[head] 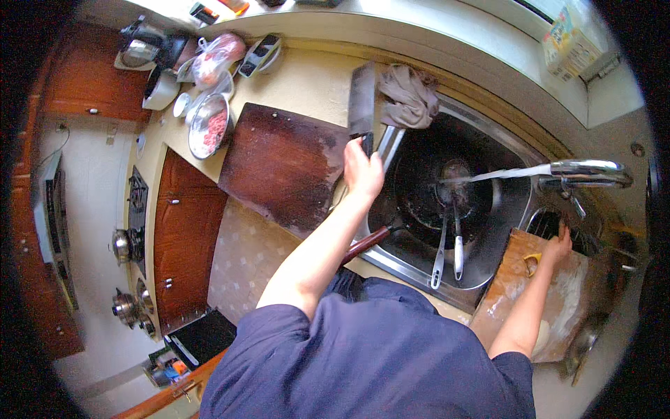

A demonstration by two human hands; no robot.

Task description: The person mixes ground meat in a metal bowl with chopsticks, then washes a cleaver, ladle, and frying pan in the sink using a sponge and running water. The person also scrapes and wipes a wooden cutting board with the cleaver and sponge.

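Note:
My left hand (364,170) grips the dark handle of a cleaver (362,99), whose broad blade points away from me over the counter between a dark wooden cutting board (282,167) and a crumpled cloth (410,97). My right hand (559,243) is at the far right, above the edge of a floury wooden board (557,293), beside a metal rack; whether its fingers touch anything is unclear. Between my hands, water runs from a chrome faucet (586,170) into a dark pan (419,204) in the steel sink (510,251). Two utensils with light handles (458,256) lean there.
At the left stand a metal bowl of ground meat (209,128), a white pot (159,94) and plastic bags (217,60). The pan's wooden handle (369,243) juts over the sink's near edge towards me. A yellow curved object (532,263) lies on the floury board.

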